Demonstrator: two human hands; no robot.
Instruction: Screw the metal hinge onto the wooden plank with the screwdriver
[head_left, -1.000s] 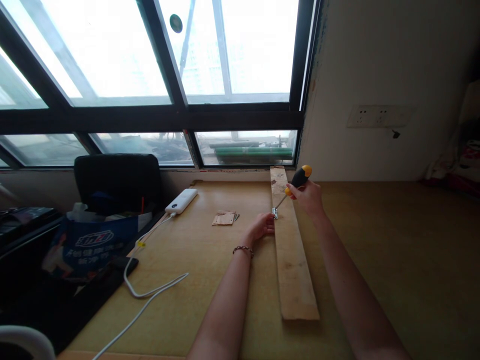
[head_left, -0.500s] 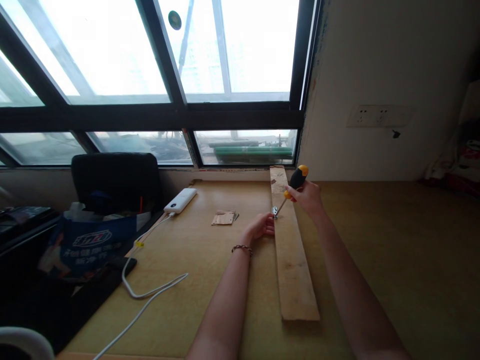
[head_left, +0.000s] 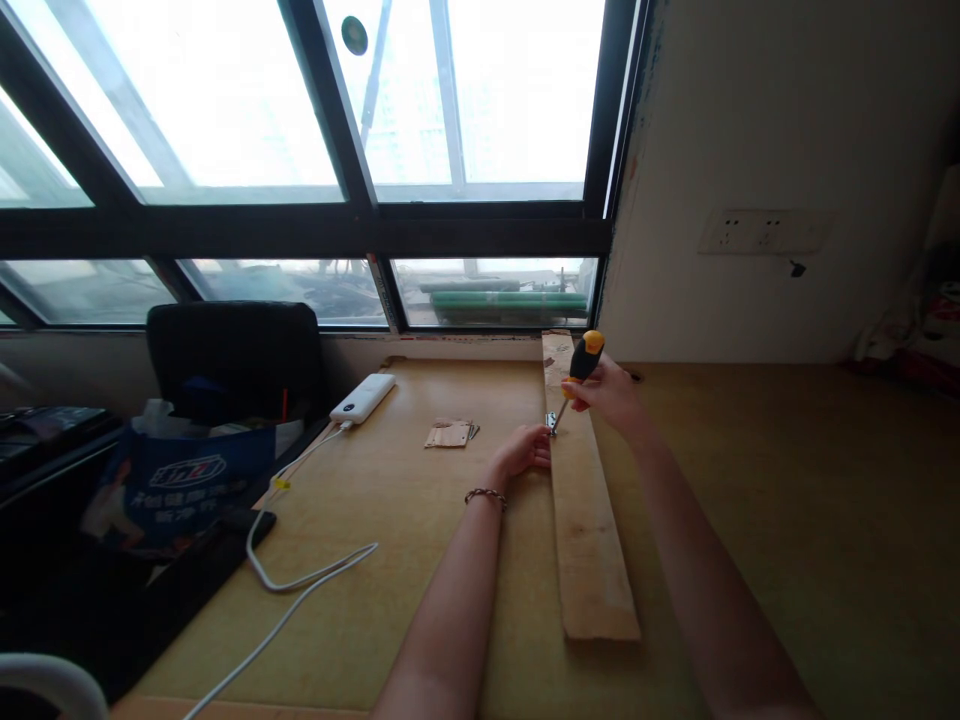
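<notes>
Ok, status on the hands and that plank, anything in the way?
Right hand gripping screwdriver, tip down at small metal fitting on plank's left edge. Left hand steadying fitting against plank. Nothing in the way; small wood piece lies well left.

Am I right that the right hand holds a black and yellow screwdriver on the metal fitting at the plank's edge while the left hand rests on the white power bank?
Not quite. In the head view the left hand rests at the plank beside the metal fitting, well apart from the white power bank. The right hand does hold the screwdriver there.
</notes>
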